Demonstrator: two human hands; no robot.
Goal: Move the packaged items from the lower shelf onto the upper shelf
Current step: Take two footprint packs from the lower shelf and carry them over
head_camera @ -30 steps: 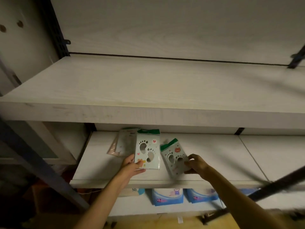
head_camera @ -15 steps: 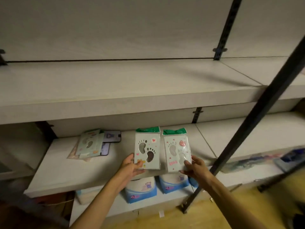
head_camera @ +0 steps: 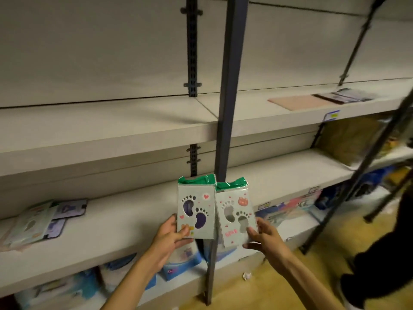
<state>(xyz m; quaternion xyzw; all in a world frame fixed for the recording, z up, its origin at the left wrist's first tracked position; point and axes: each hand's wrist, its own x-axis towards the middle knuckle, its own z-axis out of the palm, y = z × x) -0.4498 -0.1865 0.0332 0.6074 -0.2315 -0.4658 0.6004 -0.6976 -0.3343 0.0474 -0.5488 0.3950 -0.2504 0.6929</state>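
Left hand (head_camera: 171, 234): thumb and fingers pinch the purple-footprint packet (head_camera: 196, 208) at its bottom edge.
Right hand (head_camera: 264, 236): pinches the pink-lettered footprint packet (head_camera: 234, 214) likewise.
Packets: upright, side by side, below the upper shelf (head_camera: 107, 139).

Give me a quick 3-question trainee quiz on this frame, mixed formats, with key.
1. True or false: the left hand is holding nothing.
2. Multiple choice: the packet in the right hand shows A) grey footprints and a pink cat face, B) dark purple footprints and a pink heart, C) no print.
3. Fill in: the loose pile of packets lies on the ____ shelf.

Key
1. False: it pinches the purple-footprint packet.
2. A, the grey-footprint packet.
3. Lower: the lower shelf, under the upper shelf.
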